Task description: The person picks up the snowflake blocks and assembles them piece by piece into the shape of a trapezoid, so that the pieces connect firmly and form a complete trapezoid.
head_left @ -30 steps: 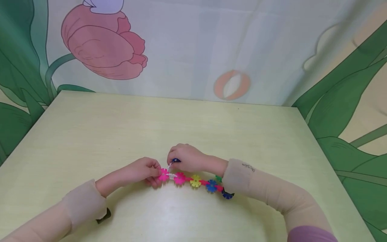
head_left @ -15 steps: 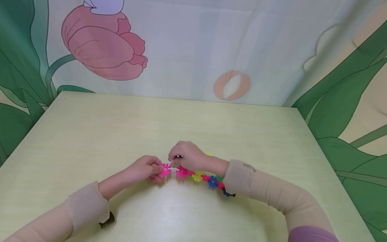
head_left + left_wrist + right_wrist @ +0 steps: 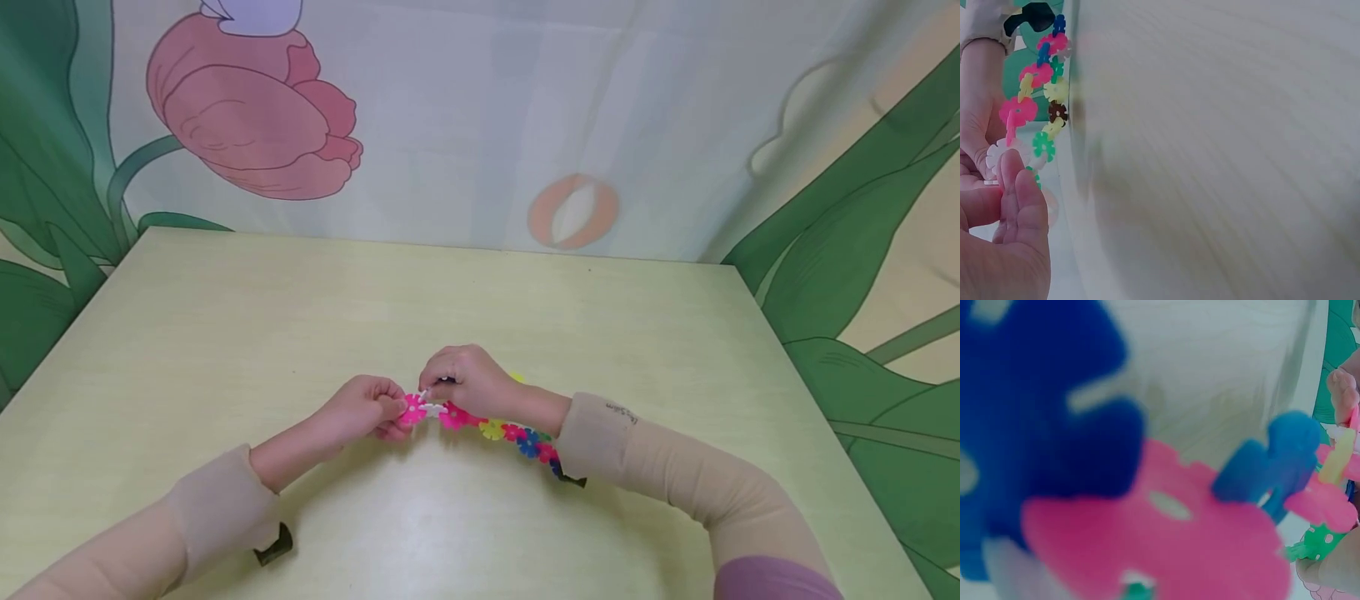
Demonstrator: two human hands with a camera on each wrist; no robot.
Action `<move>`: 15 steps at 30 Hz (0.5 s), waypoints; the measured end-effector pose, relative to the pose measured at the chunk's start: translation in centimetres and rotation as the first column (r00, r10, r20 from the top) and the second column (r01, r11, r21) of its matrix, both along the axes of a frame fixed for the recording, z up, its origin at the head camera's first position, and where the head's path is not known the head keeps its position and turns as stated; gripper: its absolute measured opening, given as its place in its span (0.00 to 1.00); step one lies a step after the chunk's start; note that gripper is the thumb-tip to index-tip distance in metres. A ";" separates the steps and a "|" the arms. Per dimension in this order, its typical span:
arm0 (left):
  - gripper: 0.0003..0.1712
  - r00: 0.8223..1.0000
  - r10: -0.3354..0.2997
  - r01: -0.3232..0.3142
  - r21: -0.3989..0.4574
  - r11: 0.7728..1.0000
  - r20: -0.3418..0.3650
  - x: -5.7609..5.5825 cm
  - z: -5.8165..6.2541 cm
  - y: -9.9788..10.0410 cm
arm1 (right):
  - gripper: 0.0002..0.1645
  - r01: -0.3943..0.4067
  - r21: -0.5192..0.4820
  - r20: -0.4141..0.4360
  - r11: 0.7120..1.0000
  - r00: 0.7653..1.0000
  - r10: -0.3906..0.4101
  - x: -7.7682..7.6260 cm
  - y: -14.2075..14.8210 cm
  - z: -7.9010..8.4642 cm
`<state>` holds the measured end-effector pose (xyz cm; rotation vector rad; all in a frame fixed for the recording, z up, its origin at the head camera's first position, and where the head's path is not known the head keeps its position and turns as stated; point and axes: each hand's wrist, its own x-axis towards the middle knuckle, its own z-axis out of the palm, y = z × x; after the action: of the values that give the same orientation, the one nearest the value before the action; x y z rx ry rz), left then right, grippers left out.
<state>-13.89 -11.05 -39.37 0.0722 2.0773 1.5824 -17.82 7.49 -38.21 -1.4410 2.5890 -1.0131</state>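
A chain of flower-shaped interlocking plastic discs runs between the hands. My left hand pinches a bright pink disc at one end; a white disc joins it to another pink disc. My right hand pinches a white piece close against the left hand's disc, with a dark piece partly hidden under its fingers. Past that, a yellow disc and a blue disc follow toward the right cuff. In the left wrist view, two strands hang side by side, one with a brown disc.
Both hands work over a pale wooden table. A curtain printed with flowers and leaves stands behind it. Dark wrist devices stick out below the sleeve cuffs. A large blue disc blocks much of the right wrist view.
Both hands have risen slightly away from the body, lifting the chain. The left hand has shifted right, and the right hand's white piece has come nearer to the left hand's pink disc.
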 end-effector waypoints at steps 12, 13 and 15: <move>0.09 0.999 -0.018 0.020 0.050 0.999 -0.035 0.1 0.1 -0.1 | 0.02 -0.017 -0.150 0.001 0.988 1.000 0.017 0.1 0.2 -0.7; 0.09 0.999 -0.018 0.020 0.054 0.998 -0.036 0.1 0.1 -0.1 | 0.01 -0.015 -0.161 0.007 0.987 1.000 0.016 0.1 0.2 -0.7; 0.09 0.999 -0.019 0.022 0.062 0.998 -0.042 0.0 0.0 -0.2 | 0.01 -0.009 -0.184 0.023 0.983 1.000 0.014 0.1 0.2 -0.8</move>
<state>-13.90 -11.26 -39.34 0.1489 2.0512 1.6465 -17.68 7.69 -38.97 -1.4674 2.5249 -1.2897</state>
